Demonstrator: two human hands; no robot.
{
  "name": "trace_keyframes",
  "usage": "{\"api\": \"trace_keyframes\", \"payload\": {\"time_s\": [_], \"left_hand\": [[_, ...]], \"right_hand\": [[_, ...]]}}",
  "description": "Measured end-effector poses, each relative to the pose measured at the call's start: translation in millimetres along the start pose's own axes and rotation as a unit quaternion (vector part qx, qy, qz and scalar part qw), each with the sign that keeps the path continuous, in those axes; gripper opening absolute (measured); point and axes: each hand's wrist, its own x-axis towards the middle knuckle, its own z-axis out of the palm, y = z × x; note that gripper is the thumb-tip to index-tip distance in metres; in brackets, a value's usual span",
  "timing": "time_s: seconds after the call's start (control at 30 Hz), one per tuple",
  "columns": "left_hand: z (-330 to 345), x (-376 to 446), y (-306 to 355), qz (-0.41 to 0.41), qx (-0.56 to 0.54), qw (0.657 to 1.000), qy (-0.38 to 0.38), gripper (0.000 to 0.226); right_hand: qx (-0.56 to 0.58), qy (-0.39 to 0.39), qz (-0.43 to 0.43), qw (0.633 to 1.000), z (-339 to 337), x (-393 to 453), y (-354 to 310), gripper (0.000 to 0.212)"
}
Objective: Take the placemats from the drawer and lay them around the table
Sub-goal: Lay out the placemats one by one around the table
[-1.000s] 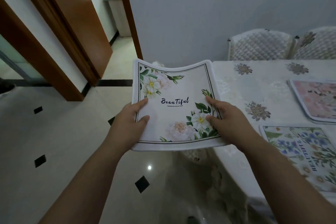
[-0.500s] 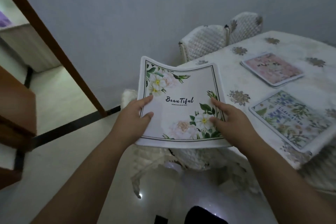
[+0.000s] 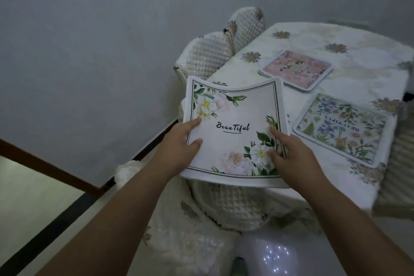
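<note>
White floral placemat point(image 3: 235, 128) held off the desk point(image 3: 363, 56) corner, not yet laid.

Your left hand point(image 3: 179, 148) and right hand point(image 3: 293, 152) each pinch a side edge, thumbs on top; it sags mid-span. Risk: set down here, it overhangs the corner, slides onto the chair point(image 3: 226, 206), or overlaps the blue-flowered mat point(image 3: 342, 130).

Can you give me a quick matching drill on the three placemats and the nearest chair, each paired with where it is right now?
Things:
1. white placemat
2. pink placemat
3. blue-flowered placemat
4. quilted chair

Places:
A. on the table, far side
B. under the held mat
C. held in both hands
D. on the table, near edge

Pairs: 1-C, 2-A, 3-D, 4-B
</note>
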Motion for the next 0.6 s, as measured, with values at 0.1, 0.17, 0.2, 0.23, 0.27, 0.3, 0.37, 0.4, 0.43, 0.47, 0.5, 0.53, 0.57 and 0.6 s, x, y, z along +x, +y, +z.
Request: {"api": "trace_keyframes", "payload": {"time_s": [0.1, 0.17, 0.2, 0.23, 0.27, 0.3, 0.37, 0.4, 0.43, 0.47, 0.5, 0.53, 0.57, 0.6], "left_hand": [[8, 32, -8, 0.001, 0.003, 1.000, -0.026, 0.058], [17, 56, -14, 0.009, -0.003, 0.999, -0.053, 0.061], [23, 69, -18, 0.011, -0.008, 0.997, -0.071, 0.064], [29, 84, -22, 0.014, -0.011, 0.996, -0.089, 0.066], [36, 98, -28, 0.015, -0.014, 0.994, -0.106, 0.068], [44, 114, -35, 0.019, -0.014, 0.993, -0.116, 0.068], [63, 150, -51, 0.038, -0.008, 0.991, -0.132, 0.066], [74, 168, -60, 0.049, -0.004, 0.990, -0.135, 0.064], [83, 185, -68, 0.060, 0.002, 0.989, -0.139, 0.062], [97, 204, -79, 0.069, 0.005, 0.986, -0.151, 0.061], [107, 218, -86, 0.077, 0.006, 0.984, -0.159, 0.059], [113, 228, -91, 0.084, 0.005, 0.983, -0.160, 0.059], [123, 240, -98, 0.094, 0.000, 0.981, -0.167, 0.058], [133, 251, -106, 0.099, -0.012, 0.979, -0.176, 0.058]], "right_hand": [[-0.006, 0.020, 0.021, 1.000, 9, 16, 1, 0.060], [-0.008, 0.033, 0.044, 0.998, 17, 28, 5, 0.060], [-0.010, 0.040, 0.054, 0.998, 22, 36, 10, 0.060], [-0.013, 0.047, 0.065, 0.997, 28, 45, 15, 0.060], [-0.012, 0.055, 0.078, 0.995, 35, 54, 21, 0.060], [-0.007, 0.062, 0.089, 0.994, 44, 64, 27, 0.059], [-0.006, 0.079, 0.114, 0.990, 63, 86, 42, 0.059], [-0.009, 0.084, 0.127, 0.988, 74, 97, 51, 0.058], [-0.009, 0.090, 0.141, 0.986, 86, 108, 59, 0.058], [-0.009, 0.098, 0.161, 0.982, 100, 118, 69, 0.058], [-0.006, 0.103, 0.171, 0.980, 109, 126, 76, 0.057], [0.000, 0.102, 0.175, 0.979, 115, 130, 80, 0.056], [0.007, 0.102, 0.185, 0.977, 124, 135, 87, 0.054], [0.013, 0.104, 0.198, 0.974, 134, 139, 95, 0.052]]}}
